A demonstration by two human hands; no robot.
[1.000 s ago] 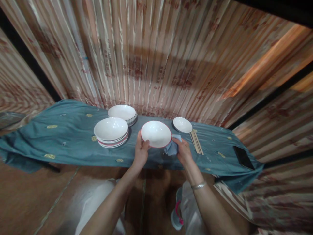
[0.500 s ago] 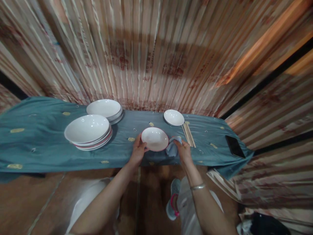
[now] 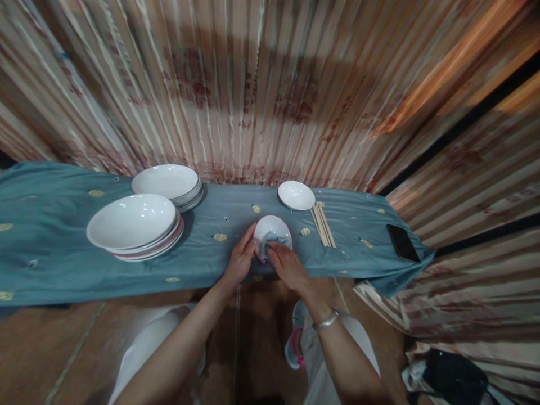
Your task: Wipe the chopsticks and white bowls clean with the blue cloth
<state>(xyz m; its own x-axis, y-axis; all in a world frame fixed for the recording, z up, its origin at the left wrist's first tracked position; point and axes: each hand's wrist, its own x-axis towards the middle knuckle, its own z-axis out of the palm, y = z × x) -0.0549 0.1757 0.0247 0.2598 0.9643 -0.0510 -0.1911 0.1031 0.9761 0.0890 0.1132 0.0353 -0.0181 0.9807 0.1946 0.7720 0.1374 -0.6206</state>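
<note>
My left hand (image 3: 242, 256) grips the left rim of a white bowl (image 3: 272, 226) with a red edge, which is tilted in front of me near the table's front edge. Inside the bowl, my right hand (image 3: 289, 266) presses a crumpled grey-blue cloth (image 3: 273, 242) against the surface, and its fingers cover part of the cloth. Beyond the bowl and a little to the right, a white dish (image 3: 296, 194) lies on the tablecloth. Several wooden chopsticks (image 3: 323, 226) lie beside that dish.
Two stacks of white dishes stand on the left, a front stack (image 3: 133, 222) and a back stack (image 3: 166, 183). A black phone (image 3: 403, 243) lies at the right end of the table (image 3: 354, 261), under a teal cloth. Pleated curtains (image 3: 236, 101) hang behind.
My right hand has moved left, bringing the cloth from beside the bowl into it. The bowl has turned and tilted in my left hand. The view has shifted slightly.
</note>
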